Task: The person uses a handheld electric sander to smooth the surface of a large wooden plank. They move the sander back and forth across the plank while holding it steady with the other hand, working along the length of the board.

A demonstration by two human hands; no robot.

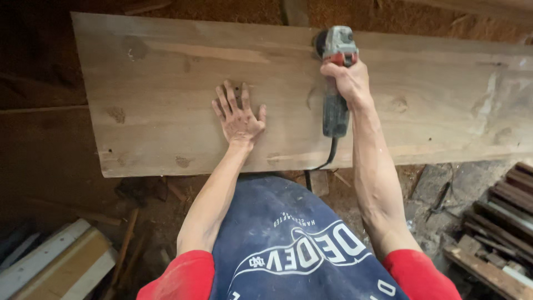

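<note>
Gripping a grinder (336,83) in the right hand (350,83), fingers wrapped tight round the dark body just behind the red and grey head, so the tool stays steady and steerable from one fist. Pointing the head away from the body, toward the far edge of a broad plank (166,66), with the disc end sitting at that far edge and mostly hidden behind the housing. Trailing the black cord (325,161) back off the near edge, toward the person and clear of the working end.

Pressing the left hand (239,116) flat on the plank, fingers spread wide and palm down, holding nothing; apparently bracing the wood against sliding and propping the lean forward, placed just beside the tool yet apart from its head. Lying across the view, pale and knotty, on supports out of sight, over a floor of sawdust. Stacked nearby: white boards (50,261) at lower left, dark slats (505,211) at lower right.
</note>
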